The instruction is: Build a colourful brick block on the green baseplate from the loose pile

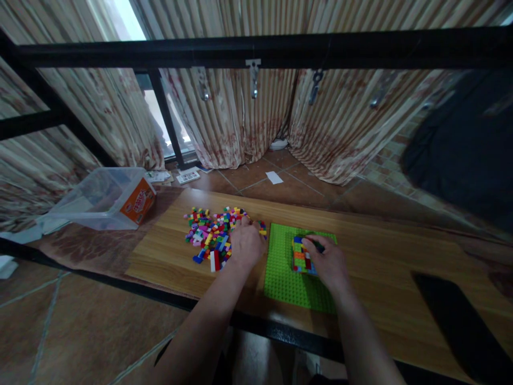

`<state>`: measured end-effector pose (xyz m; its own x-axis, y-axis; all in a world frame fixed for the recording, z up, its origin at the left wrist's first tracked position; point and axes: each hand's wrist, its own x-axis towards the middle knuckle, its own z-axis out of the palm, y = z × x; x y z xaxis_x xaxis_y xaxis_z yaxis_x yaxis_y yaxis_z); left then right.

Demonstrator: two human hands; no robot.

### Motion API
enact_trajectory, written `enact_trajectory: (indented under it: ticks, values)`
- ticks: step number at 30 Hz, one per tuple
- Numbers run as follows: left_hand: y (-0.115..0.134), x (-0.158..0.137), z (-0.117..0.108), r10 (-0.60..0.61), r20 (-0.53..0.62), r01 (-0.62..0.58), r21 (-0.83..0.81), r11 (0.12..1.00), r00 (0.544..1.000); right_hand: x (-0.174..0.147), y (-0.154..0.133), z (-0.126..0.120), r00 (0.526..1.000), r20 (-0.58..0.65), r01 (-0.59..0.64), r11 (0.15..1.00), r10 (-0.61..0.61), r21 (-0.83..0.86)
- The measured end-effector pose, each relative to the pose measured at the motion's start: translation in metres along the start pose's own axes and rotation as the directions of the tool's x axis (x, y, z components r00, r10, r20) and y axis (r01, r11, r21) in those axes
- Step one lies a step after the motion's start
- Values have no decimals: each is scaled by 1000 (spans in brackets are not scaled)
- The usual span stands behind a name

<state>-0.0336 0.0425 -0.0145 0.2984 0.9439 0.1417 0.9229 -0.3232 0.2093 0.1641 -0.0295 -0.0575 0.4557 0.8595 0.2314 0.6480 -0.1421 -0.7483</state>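
Note:
A loose pile of small multicoloured building bricks [216, 231] lies on the wooden tabletop. My left hand [246, 243] reaches down into the right side of this pile, and its fingertips are mostly hidden. On a green studded baseplate [278, 267] stands a low block built of coloured bricks [298, 256]. My right hand [328, 262] is at the right side of that block, thumb and fingers bent round a dark brick [319, 246] just above it. The hand covers part of the block.
A clear plastic box [100, 198] with an orange label stands beyond the table's left end. A long black object [452, 321] lies at the right. A black rail [256, 53] with hanging metal clips crosses above the table, and patterned curtains [228, 117] hang behind it.

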Motion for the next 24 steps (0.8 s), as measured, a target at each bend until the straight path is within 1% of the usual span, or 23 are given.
enact_trajectory:
  ticks: [5,8,10,12,14,16,17,19,20,22,24]
  values:
    - [0,2,2,-26,1,26,1,1000,1000,-1,0,-1,1000,21,8,999,-8,-43]
    - [-1,4,3,-9,-1,9,-19,1000,1000,-2,-1,-1,999,20,34,999,-33,-41]
    - [-3,4,2,15,-15,-16,-44,999,1000,-2,-3,-2,999,-2,34,999,-34,-35]
    - [-5,4,-1,56,-59,-61,-80,995,997,-1,-7,-5,997,-73,28,999,-30,-33]
    - [-5,3,-5,106,-109,-121,-141,983,988,-1,-13,-9,981,-189,43,999,-44,-9]
    - [-4,0,-9,150,-116,-174,-240,955,982,-3,-22,-14,960,-274,80,994,-57,70]
    - [-2,-2,-10,172,-98,-194,-301,934,980,-4,-27,-15,957,-284,95,986,-53,136]
    - [2,-7,-12,226,-47,-224,-428,876,973,-7,-36,-15,973,-229,95,956,-31,276]
    - [5,-9,-12,256,-32,-240,-483,842,966,-9,-40,-14,984,-175,84,939,-26,333]
    - [9,-13,-11,317,-34,-278,-571,772,948,-12,-46,-10,997,-65,66,912,-44,404]
    - [13,-15,-11,360,-56,-312,-636,706,931,-15,-49,-6,996,9,78,893,-92,443]
